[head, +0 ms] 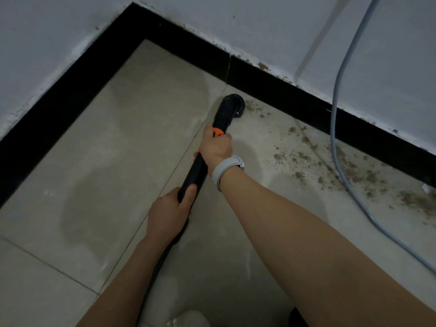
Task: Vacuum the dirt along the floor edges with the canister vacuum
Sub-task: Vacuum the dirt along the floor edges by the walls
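A black vacuum wand (197, 172) with an orange collar (217, 132) points at the floor edge. Its round brush nozzle (232, 105) rests on the tiles beside the black skirting (278, 95). My right hand (215, 147), with a white wristband, grips the wand near the orange collar. Lower down, my left hand (168, 212) grips the wand's rear end, where the ribbed black hose (159, 265) runs back under my forearm. Brown dirt (349, 168) is scattered over the tiles to the right of the nozzle, along the skirting. The canister is out of view.
A grey cable (335, 109) hangs down the white wall and trails across the dirty tiles to the right. The walls meet in a corner at the upper left (134, 5). Beige tiles (106, 149) left of the wand look clean.
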Available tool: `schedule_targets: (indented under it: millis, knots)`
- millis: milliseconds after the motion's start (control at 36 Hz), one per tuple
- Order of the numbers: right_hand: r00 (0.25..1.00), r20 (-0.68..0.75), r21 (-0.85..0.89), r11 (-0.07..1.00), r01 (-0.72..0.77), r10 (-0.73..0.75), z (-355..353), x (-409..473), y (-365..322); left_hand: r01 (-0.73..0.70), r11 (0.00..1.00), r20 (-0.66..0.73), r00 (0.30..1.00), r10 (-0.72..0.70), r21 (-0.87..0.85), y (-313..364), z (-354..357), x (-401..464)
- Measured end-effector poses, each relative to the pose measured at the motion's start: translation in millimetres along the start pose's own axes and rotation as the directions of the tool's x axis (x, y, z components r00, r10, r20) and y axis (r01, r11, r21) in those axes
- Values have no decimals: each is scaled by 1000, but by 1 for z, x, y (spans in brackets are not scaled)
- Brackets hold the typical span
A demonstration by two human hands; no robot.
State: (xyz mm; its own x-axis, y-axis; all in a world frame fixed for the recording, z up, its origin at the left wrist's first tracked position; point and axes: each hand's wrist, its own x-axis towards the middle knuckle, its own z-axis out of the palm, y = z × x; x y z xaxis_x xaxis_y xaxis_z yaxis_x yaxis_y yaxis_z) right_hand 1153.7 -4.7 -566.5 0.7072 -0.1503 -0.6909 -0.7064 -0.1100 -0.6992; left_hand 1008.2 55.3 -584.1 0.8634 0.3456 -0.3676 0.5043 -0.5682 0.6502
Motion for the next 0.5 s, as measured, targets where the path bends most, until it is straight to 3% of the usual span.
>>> schedule_targets:
  millis: [500]
  knots:
    - [999, -42, 8, 1000, 6, -5, -20, 14, -14, -79, 993, 24, 997, 77, 83, 21, 10, 19]
